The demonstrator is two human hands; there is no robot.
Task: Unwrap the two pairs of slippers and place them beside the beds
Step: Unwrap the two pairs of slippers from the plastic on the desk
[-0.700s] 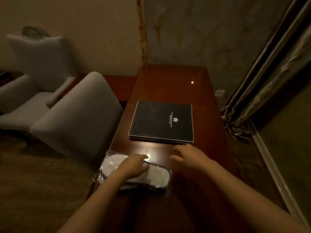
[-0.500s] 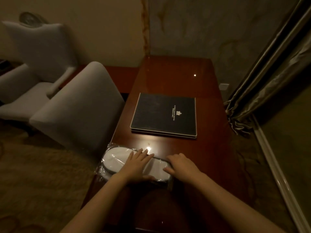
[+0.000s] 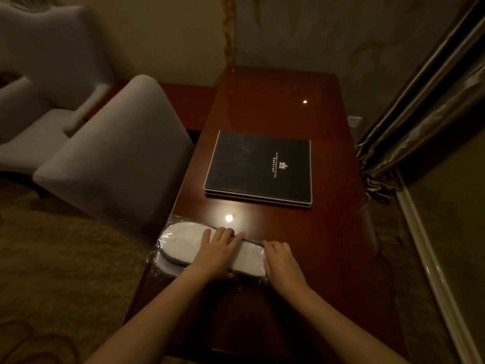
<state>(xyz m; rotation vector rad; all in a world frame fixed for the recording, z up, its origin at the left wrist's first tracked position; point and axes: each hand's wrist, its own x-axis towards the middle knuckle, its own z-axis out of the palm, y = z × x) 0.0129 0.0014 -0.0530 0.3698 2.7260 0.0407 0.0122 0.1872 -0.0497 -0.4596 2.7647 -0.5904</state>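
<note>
A pack of white slippers [image 3: 181,240] in clear plastic wrap lies across the near left part of the dark red desk [image 3: 275,101]. My left hand [image 3: 217,254] lies across the middle of the pack, fingers over its far edge and thumb at its near edge. My right hand [image 3: 282,261] sits at the pack's right end with its fingers curled onto the wrap. A second slipper shows stacked under the top one at the left end. No other pack and no bed is in view.
A black hotel folder [image 3: 258,166] lies on the desk beyond the slippers. A grey chair [image 3: 118,153] stands against the desk's left side, with a grey armchair [image 3: 39,74] behind it. Curtains [image 3: 420,114] hang at the right. Patterned carpet [image 3: 65,271] covers the floor at left.
My right hand came down from above the desk onto the right end of the pack. My left hand's fingers spread across the pack and reached its far edge.
</note>
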